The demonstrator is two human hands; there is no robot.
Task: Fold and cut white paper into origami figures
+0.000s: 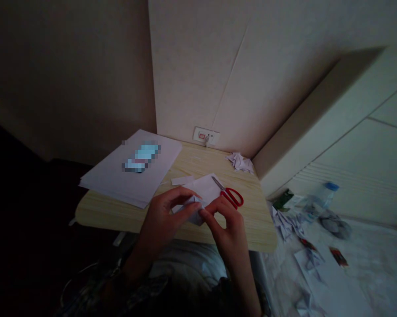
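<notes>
Between both hands, above the near edge of the small wooden table, is a small folded piece of white paper. My left hand pinches it from the left, with the thumb across its top. From the right, my right hand grips its edge between thumb and index finger. Just beyond the hands lies a white paper sheet, partly hidden by them. Scissors with red handles rest partly on that sheet, near my right hand. A narrow paper strip lies beside the sheet.
A stack of white paper with a blurred-out phone on it overhangs the table's left side. Folded paper pieces lie at the back right corner, by the wall. On the bed are more folded papers and a bottle.
</notes>
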